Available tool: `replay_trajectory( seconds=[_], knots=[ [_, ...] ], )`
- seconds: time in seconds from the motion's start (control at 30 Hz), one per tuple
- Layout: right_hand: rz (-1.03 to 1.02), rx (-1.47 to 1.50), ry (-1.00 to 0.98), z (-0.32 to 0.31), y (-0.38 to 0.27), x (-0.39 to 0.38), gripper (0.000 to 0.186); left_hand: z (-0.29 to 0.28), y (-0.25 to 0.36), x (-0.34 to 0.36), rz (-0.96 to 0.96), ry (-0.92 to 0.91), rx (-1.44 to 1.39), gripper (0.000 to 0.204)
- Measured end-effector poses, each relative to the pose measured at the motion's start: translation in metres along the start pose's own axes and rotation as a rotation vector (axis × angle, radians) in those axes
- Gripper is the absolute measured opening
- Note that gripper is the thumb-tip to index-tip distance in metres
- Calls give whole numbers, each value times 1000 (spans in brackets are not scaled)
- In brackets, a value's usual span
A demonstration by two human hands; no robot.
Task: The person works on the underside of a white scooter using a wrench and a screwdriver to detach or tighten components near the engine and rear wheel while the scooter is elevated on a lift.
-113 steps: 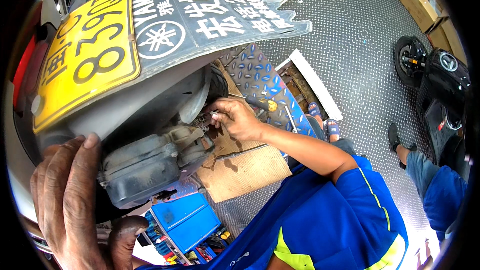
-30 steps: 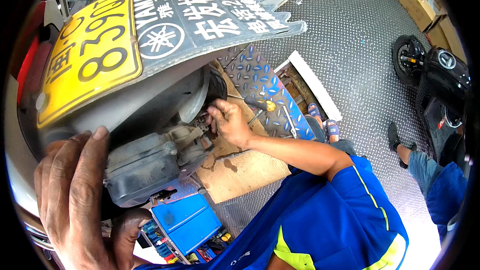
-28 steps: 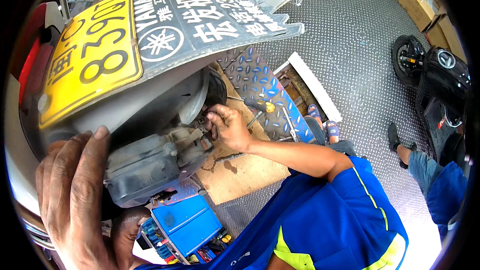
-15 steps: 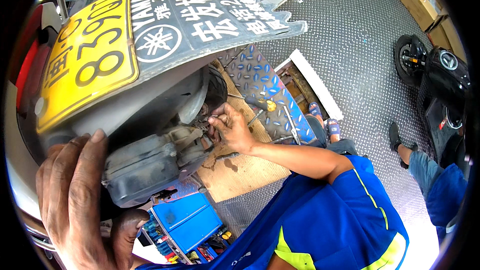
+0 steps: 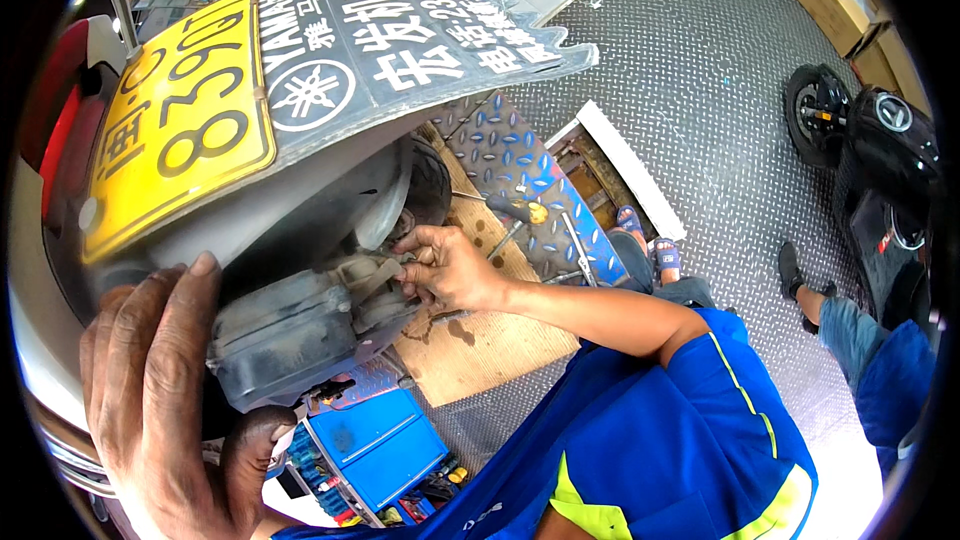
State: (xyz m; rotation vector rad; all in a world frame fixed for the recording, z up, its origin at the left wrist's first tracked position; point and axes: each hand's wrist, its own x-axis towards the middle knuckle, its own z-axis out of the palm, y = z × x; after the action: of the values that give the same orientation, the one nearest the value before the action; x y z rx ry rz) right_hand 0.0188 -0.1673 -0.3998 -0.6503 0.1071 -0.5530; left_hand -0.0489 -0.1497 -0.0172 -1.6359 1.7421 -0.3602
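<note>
My left hand (image 5: 155, 370) is at the left with its fingers stretched out along the underside of the scooter's tail. Its thumb stands apart, and nothing shows in its grip. Beside it is a dirty dark box-shaped housing (image 5: 280, 330). My right hand (image 5: 450, 265) reaches in from the right, fingers pinched together at a grimy mechanical part (image 5: 375, 280) behind that housing. Whatever lies between the fingertips is too small to make out. Above both hands hangs a dark mudguard flap (image 5: 400, 40) with a yellow number plate (image 5: 180, 120). Part of the tyre (image 5: 430, 180) shows behind my right hand.
A stained wooden board (image 5: 480, 360) lies on a blue tread-plate platform (image 5: 495, 130). On the platform are a screwdriver (image 5: 520, 208) and a metal tool (image 5: 578, 248). A blue tool cabinet (image 5: 375, 445) stands below. Sandalled feet (image 5: 665, 255) and a black scooter (image 5: 890, 150) are to the right.
My right hand has shifted slightly left and down, closer to the dark housing, with its fingers still pinched. The whole view has moved a little. My left hand keeps its place on the scooter.
</note>
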Motion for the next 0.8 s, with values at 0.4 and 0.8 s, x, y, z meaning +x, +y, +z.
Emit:
replay_trajectory(
  seconds=[0.4,0.8],
  knots=[
    [-492,-510,25,-9,-8,10,29,13,-21,7,213,122,5,68],
    [-747,-746,26,-7,-16,21,33,12,-22,7,216,109,-5,66]
  ],
)
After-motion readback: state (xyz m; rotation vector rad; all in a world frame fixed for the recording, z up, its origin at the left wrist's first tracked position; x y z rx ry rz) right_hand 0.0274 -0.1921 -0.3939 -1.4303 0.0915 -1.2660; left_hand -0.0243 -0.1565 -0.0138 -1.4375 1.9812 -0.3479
